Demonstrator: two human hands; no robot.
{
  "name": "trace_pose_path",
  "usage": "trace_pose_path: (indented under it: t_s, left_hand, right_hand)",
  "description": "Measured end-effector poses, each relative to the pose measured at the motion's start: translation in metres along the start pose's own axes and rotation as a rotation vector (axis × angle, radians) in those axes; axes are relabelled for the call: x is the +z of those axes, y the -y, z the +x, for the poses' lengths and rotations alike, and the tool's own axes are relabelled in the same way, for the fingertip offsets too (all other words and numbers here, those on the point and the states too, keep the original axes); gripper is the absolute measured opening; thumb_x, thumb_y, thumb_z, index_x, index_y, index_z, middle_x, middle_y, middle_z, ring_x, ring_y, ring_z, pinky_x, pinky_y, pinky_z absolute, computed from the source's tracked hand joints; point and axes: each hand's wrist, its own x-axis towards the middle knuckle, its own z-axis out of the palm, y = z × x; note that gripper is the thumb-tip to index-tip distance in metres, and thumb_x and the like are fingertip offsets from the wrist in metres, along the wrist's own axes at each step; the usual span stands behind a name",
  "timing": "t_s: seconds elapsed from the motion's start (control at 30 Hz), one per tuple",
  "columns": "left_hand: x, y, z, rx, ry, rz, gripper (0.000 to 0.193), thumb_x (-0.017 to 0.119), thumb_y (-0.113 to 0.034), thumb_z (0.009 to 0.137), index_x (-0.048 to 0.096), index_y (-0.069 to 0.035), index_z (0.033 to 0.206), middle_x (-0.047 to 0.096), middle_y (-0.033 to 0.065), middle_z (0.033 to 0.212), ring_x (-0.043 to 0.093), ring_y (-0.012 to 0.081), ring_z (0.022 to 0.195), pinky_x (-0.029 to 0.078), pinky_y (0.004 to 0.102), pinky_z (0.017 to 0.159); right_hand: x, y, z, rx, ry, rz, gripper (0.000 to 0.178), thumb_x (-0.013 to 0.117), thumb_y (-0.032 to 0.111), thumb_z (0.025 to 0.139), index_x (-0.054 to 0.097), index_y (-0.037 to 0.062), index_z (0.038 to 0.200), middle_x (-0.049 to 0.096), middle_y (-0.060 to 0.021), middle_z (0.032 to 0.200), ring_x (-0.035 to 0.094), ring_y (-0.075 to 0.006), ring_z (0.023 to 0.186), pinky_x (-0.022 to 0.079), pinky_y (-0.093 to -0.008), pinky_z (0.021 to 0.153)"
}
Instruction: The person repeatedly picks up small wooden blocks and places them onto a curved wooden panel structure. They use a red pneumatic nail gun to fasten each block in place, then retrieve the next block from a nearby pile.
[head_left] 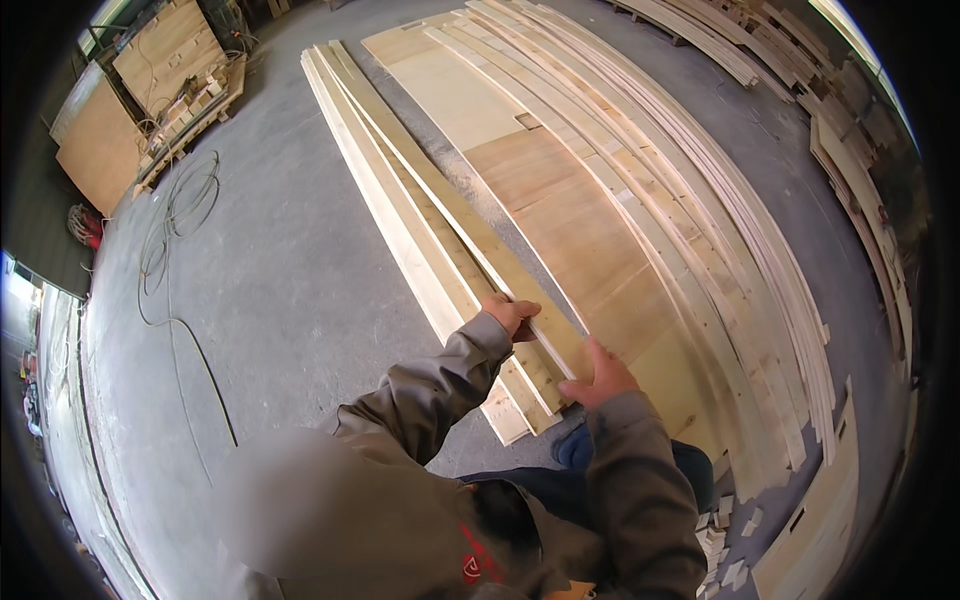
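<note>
From my head camera I look down on a long pale plank (470,225) lying lengthwise on the concrete floor (290,280), its near end between my two hands. My left hand (510,315) has its grip closed over the plank's left edge near that end, fingers curled on top. My right hand (600,378) lies flat and open on the plank's right side at the very end, thumb pointing up along the wood, holding nothing closed.

The plank sits on top of a small stack of similar planks (400,225) that runs away from me toward the far end of the room. Just to the right, touching or nearly touching the stack, lies a broad plywood sheet (560,210), and beyond it a fanned pile of thin wooden strips (720,200) curves along the right side, hemming in my right hand's side. Small offcut blocks (725,540) are scattered on the floor by my right knee.

On the left the floor carries a loose coil of cable (185,205) trailing toward me, well apart from the planks. At the far left, wooden panels (100,140) and a pallet of short pieces (195,100) stand against the wall. More boards (870,200) lean along the right edge
</note>
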Motion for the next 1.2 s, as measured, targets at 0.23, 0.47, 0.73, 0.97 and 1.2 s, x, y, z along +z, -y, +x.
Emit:
trace_pose_path:
  t_s: [0.23, 0.47, 0.73, 0.97, 1.2]
  left_hand:
    - [-0.029, 0.069, 0.077, -0.099, -0.147, 0.055, 0.031, 0.081, -0.021, 0.09, 0.071, 0.001, 0.11, 0.075, 0.0187, 0.098, 0.077, 0.0351, 0.085, 0.066, 0.0465, 0.071]
    - [-0.081, 0.104, 0.128, -0.131, -0.244, 0.098, 0.021, 0.079, -0.01, 0.094, 0.071, 0.007, 0.102, 0.073, 0.0198, 0.095, 0.075, 0.0341, 0.075, 0.068, 0.0461, 0.063]
    - [-0.128, 0.096, 0.192, -0.154, -0.464, 0.259, 0.029, 0.077, -0.023, 0.1, 0.072, 0.005, 0.101, 0.074, 0.0182, 0.084, 0.069, 0.0276, 0.061, 0.059, 0.0405, 0.056]
    - [-0.15, 0.104, 0.22, -0.202, -0.484, 0.362, 0.034, 0.076, -0.028, 0.1, 0.073, 0.006, 0.097, 0.075, 0.0176, 0.084, 0.069, 0.026, 0.06, 0.056, 0.0393, 0.054]
    - [-0.122, 0.11, 0.181, -0.114, -0.349, 0.937, 0.042, 0.071, -0.042, 0.098, 0.075, 0.0, 0.096, 0.075, 0.0135, 0.08, 0.07, 0.0224, 0.06, 0.055, 0.0415, 0.057]
  right_hand:
    - [-0.036, -0.044, -0.009, -0.121, -0.63, 0.172, 0.08, 0.088, 0.037, 0.083, 0.055, 0.0013, 0.147, 0.065, -0.0268, 0.137, 0.064, -0.0391, 0.127, 0.053, -0.0459, 0.105]
    - [-0.074, -0.064, -0.074, 0.013, -0.615, 0.509, 0.06, 0.084, 0.021, 0.09, 0.06, -0.0014, 0.141, 0.075, -0.0167, 0.114, 0.072, -0.0207, 0.103, 0.057, -0.035, 0.092]
    - [-0.068, -0.076, -0.117, 0.087, -0.654, 0.722, 0.054, 0.081, 0.016, 0.092, 0.061, -0.0023, 0.139, 0.074, -0.0172, 0.113, 0.072, -0.0188, 0.102, 0.059, -0.033, 0.089]
    - [-0.075, -0.059, -0.108, 0.097, -0.504, 0.656, 0.054, 0.076, 0.01, 0.099, 0.055, -0.0015, 0.148, 0.071, -0.0163, 0.124, 0.068, -0.0185, 0.112, 0.056, -0.0319, 0.097]
    - [-0.077, -0.063, -0.101, 0.095, -0.664, 0.65, 0.053, 0.081, 0.013, 0.093, 0.061, -0.0018, 0.14, 0.074, -0.0163, 0.115, 0.072, -0.0182, 0.102, 0.059, -0.0316, 0.09]
